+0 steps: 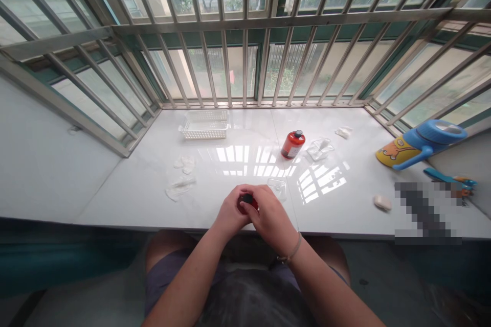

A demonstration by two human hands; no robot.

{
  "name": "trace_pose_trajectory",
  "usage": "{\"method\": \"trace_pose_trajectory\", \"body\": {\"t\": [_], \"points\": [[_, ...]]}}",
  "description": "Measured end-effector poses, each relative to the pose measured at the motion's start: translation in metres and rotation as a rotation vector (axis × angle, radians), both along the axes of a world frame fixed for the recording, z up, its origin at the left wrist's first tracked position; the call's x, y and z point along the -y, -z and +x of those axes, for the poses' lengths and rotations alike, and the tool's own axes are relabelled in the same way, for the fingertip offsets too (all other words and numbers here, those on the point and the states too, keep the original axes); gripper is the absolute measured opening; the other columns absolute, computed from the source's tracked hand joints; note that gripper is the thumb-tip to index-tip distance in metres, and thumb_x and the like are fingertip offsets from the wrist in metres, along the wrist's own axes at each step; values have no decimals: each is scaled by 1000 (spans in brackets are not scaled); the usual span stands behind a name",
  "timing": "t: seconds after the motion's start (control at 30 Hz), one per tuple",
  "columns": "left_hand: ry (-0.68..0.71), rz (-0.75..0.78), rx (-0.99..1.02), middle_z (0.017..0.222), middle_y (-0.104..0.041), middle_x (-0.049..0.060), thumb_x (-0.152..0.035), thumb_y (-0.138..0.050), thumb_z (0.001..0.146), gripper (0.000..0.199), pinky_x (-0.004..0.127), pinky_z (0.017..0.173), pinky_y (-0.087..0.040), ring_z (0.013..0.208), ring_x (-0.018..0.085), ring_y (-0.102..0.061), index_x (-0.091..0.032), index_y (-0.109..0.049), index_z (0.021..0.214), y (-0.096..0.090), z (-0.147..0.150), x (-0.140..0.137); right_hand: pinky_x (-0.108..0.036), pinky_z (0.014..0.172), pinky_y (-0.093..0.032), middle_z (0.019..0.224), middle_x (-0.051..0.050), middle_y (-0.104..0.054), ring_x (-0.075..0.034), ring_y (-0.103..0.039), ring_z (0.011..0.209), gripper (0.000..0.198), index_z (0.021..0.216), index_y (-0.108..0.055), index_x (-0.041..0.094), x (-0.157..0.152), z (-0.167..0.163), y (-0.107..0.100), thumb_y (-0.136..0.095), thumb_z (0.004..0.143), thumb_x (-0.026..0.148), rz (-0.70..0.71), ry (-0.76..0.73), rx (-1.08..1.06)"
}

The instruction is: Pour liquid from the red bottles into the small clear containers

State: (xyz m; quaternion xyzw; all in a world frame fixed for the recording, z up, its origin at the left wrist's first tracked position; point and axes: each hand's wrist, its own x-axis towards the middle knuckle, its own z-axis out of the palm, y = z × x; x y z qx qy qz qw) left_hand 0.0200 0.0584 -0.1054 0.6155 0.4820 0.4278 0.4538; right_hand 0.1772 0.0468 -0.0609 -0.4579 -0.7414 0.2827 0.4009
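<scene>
Both hands close round a small red bottle (pixel 252 200) with a black cap (pixel 246 197), just over the counter's front edge. My left hand (pixel 231 210) wraps it from the left. From the right, my right hand (pixel 269 210) curls over it, its thumb lying near the cap. Fingers cover most of the bottle. Right behind the hands lies a clear plastic tray (pixel 277 189), partly hidden by them. Farther back stands another red bottle (pixel 293 145) with a black cap and a pale label, upright on the counter.
A white perforated basket (pixel 205 132) sits at the back left. Crumpled white tissues (pixel 180 187) lie left. Right of the standing bottle are a clear plastic piece (pixel 320 148) and more tissue (pixel 343 132). A blue-and-yellow cup (pixel 418 144), a pale lump (pixel 382 203) and a blue-handled tool (pixel 447 176) lie right.
</scene>
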Motion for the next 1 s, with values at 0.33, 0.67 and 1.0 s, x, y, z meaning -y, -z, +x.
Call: {"method": "trace_pose_trajectory", "body": {"t": [0.33,0.67,1.0], "points": [[-234,106,-165,125,-75,9,-22,-81,81,58,43,102,-59,113,28,-73,-23,-63,136,16,10,7,-38,84,-55,92,-2,-71,-24,-62,94,27,96,-64,26,-9,-2,-3,-77,88,4,-44,33,34],[-114,259,-606,160,-57,16,-54,-88,82,86,60,126,-43,150,39,-53,-26,-50,154,0,-120,-30,-33,83,-51,94,0,-77,-22,-63,94,24,91,-65,24,-55,7,-8,-70,94,1,37,-69,212],[-304,245,-1145,140,-70,22,-33,-52,99,43,53,120,-49,133,38,-64,-10,-66,133,35,-196,-57,-29,78,-45,92,-3,-72,-23,-65,96,12,105,-70,25,-134,22,-8,-65,102,14,53,120,386]]}}
